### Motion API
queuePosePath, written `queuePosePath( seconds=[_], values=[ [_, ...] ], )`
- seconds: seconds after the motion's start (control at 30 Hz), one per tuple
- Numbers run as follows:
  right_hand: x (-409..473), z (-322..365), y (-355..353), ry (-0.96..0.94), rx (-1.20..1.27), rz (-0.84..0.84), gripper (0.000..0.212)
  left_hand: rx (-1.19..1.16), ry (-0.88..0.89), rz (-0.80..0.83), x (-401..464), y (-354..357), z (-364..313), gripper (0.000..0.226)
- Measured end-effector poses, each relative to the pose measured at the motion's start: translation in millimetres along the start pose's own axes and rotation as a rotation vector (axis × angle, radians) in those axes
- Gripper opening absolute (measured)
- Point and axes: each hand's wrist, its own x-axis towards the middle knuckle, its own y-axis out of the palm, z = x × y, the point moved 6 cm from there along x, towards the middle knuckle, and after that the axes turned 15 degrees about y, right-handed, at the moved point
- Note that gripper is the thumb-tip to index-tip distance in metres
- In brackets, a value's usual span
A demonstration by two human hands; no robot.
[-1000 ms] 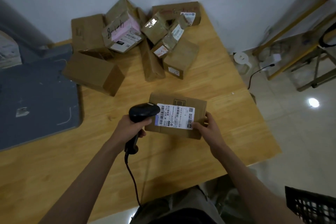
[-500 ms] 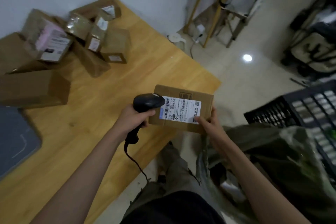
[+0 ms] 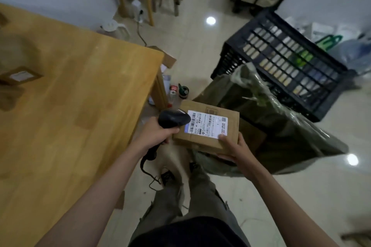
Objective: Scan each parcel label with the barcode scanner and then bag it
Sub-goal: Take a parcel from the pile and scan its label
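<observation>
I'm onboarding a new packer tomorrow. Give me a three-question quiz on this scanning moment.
1. True or false: the box rests on the table.
2. Which hand holds the scanner? A) left B) right C) neither
3. Fill in: the scanner's head sits over the label's ____ end.

Key:
1. False. The right hand holds it up over the floor, beside the green bag.
2. A. The left hand has its grip round the handle.
3. Barcode.
</observation>
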Motion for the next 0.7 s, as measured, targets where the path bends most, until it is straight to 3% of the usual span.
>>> queuePosePath(
  seconds=[0.23, 0.53, 0.7],
  values=[
    [30.9, -39.2, -71.8, 0.151, 0.175, -0.131, 0.084, 0.111, 0.035, 0.148, 38.8, 89.2, -9.5, 0.009],
    [110.8, -16.4, -117.4, 0.225, 0.453, -0.358, 0.097, 0.212, 0.037, 0.226, 80.9, 153.4, 4.5, 0.020],
    [152.4, 17.3, -92.6, 0.387, 0.535, -0.294, 0.091, 0.232, 0.003, 0.181, 89.8, 158.4, 27.8, 0.026]
  ],
)
